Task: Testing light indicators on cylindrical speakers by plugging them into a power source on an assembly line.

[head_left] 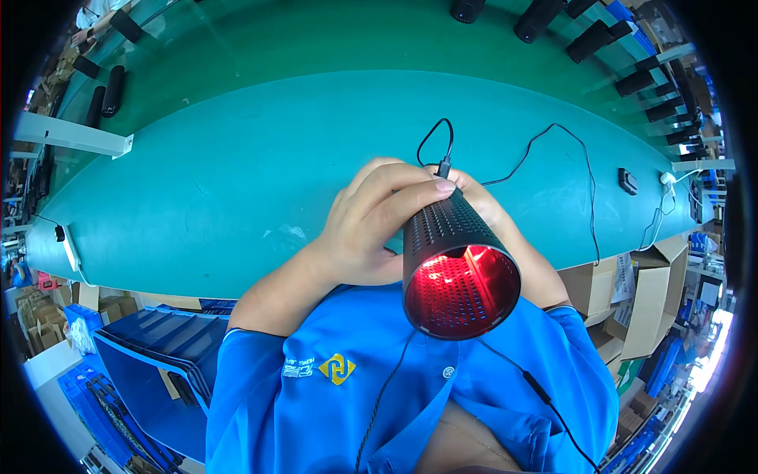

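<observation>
A black perforated metal cylinder (462,237) is held up in front of my chest, its open end tilted toward me. Red light glows inside the tube. My left hand (375,209) wraps round its left side, the thumb resting near the far end. Behind that far end, my right hand (474,197) is mostly hidden; a few fingers show beside a black cable plug (444,167), and what exactly they grip is unclear. The plug meets the cylinder's far end, and its black cable (452,134) loops up and then off to the right.
A green mat (237,174) covers the bench. Black cylinders (591,41) line the far right, with more (113,91) at the far left. A small black device (628,181) lies at right, near a white plug (669,178). Blue bins (150,347) and cardboard boxes (647,292) flank me.
</observation>
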{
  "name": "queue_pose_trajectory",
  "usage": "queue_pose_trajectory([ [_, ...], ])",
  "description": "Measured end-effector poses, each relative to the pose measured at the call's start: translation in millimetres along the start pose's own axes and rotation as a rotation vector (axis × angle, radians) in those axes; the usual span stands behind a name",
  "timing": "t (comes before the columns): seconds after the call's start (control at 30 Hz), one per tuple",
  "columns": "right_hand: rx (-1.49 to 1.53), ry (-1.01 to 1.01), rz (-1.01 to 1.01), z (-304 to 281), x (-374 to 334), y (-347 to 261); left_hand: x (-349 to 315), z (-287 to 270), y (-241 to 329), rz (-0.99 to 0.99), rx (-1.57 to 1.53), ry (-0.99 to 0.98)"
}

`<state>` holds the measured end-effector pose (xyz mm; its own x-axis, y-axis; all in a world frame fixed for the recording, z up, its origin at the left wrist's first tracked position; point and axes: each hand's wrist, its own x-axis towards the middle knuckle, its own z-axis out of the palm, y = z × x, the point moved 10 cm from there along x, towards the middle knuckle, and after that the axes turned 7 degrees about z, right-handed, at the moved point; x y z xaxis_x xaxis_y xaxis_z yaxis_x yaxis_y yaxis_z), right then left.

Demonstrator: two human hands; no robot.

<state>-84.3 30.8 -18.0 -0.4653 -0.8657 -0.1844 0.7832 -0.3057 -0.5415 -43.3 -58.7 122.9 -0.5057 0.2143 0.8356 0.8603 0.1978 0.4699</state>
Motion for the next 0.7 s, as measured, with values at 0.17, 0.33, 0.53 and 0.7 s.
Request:
queue_pose_trajectory([
  [0.17,-0.038,0.100,0.051,-13,1,6,1,2,2,0.010,0.011,-0.015],
  [0.33,-0.058,0.174,0.067,-24,-2,12,0,1,0,-0.017,-0.008,-0.008],
  [0.53,0.030,0.139,0.079,-29,-6,24,-1,4,-3,-0.045,-0.041,-0.037],
  [0.7,0.117,0.255,0.121,-37,-6,34,-12,10,-17,-0.086,-0.115,-0.080],
])
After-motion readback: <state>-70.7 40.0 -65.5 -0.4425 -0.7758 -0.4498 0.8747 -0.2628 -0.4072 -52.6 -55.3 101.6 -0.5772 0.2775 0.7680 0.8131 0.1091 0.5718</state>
